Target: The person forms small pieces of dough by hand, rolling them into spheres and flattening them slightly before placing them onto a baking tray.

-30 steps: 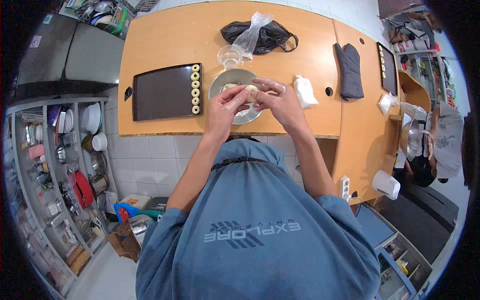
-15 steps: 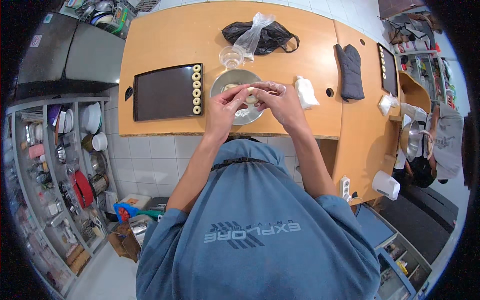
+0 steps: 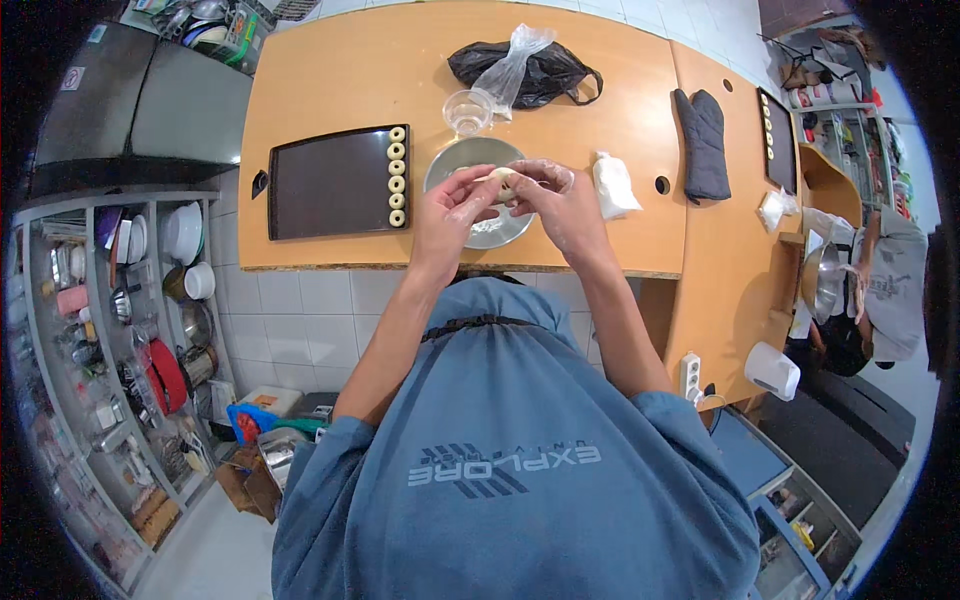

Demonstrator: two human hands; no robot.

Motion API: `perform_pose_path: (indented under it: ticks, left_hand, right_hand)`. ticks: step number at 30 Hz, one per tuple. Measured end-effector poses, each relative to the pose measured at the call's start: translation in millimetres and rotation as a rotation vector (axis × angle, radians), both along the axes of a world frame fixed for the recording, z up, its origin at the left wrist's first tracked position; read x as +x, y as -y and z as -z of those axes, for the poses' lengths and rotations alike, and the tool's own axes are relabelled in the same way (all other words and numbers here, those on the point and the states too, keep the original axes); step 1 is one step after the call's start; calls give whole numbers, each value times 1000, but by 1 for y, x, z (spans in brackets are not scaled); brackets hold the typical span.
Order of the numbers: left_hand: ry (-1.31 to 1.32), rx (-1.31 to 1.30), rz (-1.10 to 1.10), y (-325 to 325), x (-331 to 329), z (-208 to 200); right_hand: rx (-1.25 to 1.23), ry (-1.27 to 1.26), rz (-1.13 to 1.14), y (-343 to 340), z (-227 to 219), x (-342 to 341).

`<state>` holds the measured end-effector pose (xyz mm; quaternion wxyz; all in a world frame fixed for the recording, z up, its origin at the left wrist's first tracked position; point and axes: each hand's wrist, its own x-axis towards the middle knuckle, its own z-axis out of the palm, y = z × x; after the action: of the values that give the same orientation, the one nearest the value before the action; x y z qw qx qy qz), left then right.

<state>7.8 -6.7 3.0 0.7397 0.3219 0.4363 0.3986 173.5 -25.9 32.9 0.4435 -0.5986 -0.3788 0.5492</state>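
A small piece of pale dough (image 3: 504,184) is pinched between my two hands above a metal mixing bowl (image 3: 492,233). My left hand (image 3: 457,205) grips it with thumb and fingertips from the left. From the right, my floury right hand (image 3: 556,200) closes on the same piece. Both hands hide much of the dough and the middle of the bowl. To the left lies a dark baking tray (image 3: 330,185), with several small dough rings (image 3: 397,169) in a column along its right side.
Behind the bowl stand a clear plastic cup (image 3: 467,113) and a black plastic bag (image 3: 550,76). A bag of white powder (image 3: 615,186) and a dark oven mitt (image 3: 705,145) lie to the right. Farther right, another person (image 3: 885,285) works by a metal bowl (image 3: 822,283).
My fingers have shifted slightly around the dough, which stays between both hands over the bowl. The whole view has moved a little.
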Motion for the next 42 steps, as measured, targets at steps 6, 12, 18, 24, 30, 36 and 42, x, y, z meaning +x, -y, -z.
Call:
perform_pose_path:
  ticks: [6, 12, 18, 24, 30, 36, 42]
  left_hand:
    - [-44, 36, 27, 2, -4, 3]
    - [18, -9, -2, 7, -3, -8]
    - [-36, 53, 47, 9, -5, 1]
    - [98, -74, 30, 11, -5, -2]
    - [127, -84, 23, 14, -1, -6]
    - [54, -97, 78, 13, -2, -2]
    - [119, -34, 33, 15, 4, -3]
  right_hand:
    - [-52, 25, -44, 0, 6, 3]
    - [-1, -22, -12, 3, 4, 1]
    - [-58, -12, -28, 7, -1, 3]
    - [-34, -62, -32, 12, -3, 4]
    - [-45, -45, -71, 16, -3, 8]
    - [-88, 13, -113, 16, -6, 11]
    - [-73, -115, 63, 14, 0, 12]
